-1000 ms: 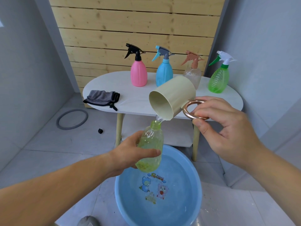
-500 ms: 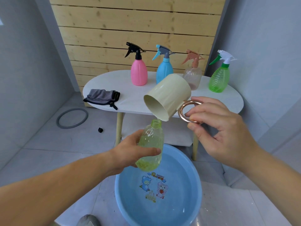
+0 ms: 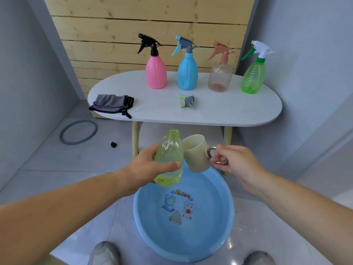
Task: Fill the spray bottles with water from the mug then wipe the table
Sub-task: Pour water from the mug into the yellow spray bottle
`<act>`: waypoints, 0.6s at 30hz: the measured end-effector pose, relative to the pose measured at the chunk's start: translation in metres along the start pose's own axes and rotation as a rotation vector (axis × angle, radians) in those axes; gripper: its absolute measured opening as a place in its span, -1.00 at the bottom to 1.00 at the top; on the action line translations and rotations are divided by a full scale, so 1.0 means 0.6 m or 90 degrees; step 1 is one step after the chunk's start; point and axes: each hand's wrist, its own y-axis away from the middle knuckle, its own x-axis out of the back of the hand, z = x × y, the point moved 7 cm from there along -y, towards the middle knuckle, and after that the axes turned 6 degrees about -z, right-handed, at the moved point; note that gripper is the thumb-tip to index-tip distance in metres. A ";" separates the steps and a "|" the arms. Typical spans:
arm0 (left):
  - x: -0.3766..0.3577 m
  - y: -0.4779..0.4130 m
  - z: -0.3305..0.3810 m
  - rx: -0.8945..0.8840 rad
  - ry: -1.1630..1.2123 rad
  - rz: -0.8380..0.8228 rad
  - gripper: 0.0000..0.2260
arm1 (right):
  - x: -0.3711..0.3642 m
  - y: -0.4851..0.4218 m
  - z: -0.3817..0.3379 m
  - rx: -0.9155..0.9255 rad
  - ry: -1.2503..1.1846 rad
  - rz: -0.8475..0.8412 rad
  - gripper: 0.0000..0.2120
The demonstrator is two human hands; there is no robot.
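Head view: blue basin (image 3: 226, 207) sat on the floor.
Left grip (image 3: 150, 169): held the uncapped green bottle (image 3: 169, 155) nearly upright over the basin.
Right grip (image 3: 236, 163): pinched the cream mug (image 3: 196, 153) by its handle, just beside the bottle.
Table (image 3: 229, 111): carried a loose spray head (image 3: 185, 101), grey cloth (image 3: 111, 103).

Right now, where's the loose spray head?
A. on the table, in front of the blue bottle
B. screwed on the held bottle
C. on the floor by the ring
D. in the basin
A: the spray head lies on the table just in front of the blue bottle, while the held bottle in the left hand has a bare open neck.
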 end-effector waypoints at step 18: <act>-0.062 -0.067 -0.189 0.114 0.057 -0.023 -0.37 | 0.019 -0.124 0.326 -0.248 0.289 -0.033 -0.70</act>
